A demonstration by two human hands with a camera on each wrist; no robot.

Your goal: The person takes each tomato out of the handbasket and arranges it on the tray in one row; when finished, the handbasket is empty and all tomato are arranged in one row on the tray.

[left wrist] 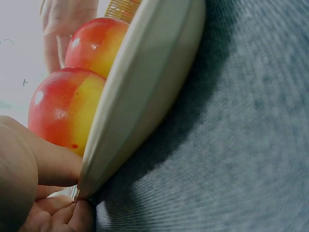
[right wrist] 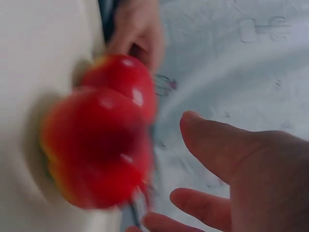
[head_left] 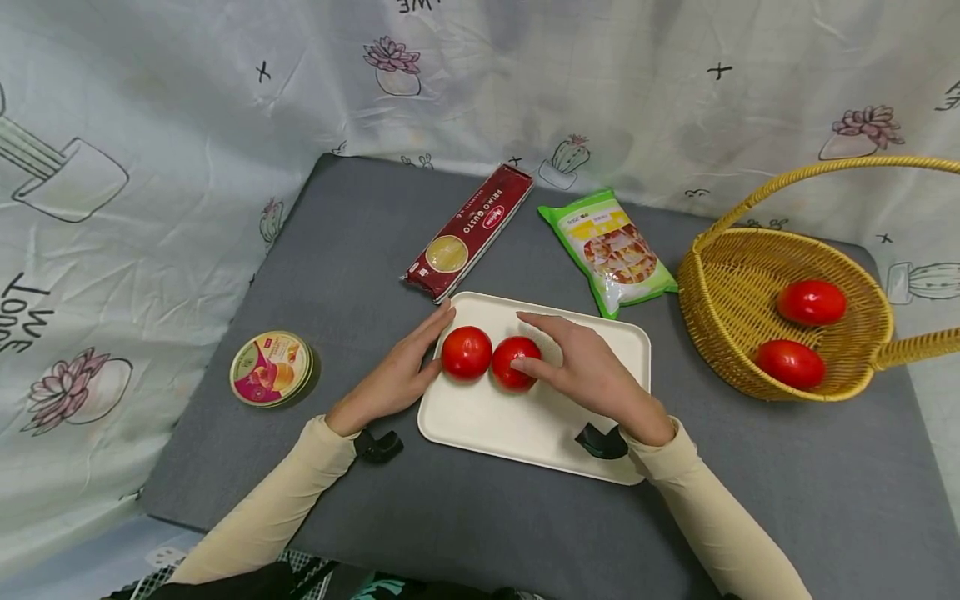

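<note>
Two round, glossy red-and-yellow fruits, which look like apples, sit side by side on a cream tray point(head_left: 487, 421): the left fruit point(head_left: 467, 352) and the right fruit point(head_left: 510, 380). My left hand point(head_left: 393, 377) grips the tray's left edge; in the left wrist view its thumb point(left wrist: 60, 164) lies at the rim and its fingers are below. Over the tray, my right hand point(head_left: 585, 362) has its fingers and thumb spread apart. Its thumb overlaps the right fruit in the head view, while the right wrist view shows a gap between hand and fruit.
A yellow wicker basket point(head_left: 697, 312) with two red oblong items point(head_left: 812, 302) stands at the right. Behind the tray lie a dark red spaghetti pack point(head_left: 472, 229) and a green-edged food bag point(head_left: 615, 254). A round tin point(head_left: 272, 368) is at the left on the grey table point(head_left: 360, 517).
</note>
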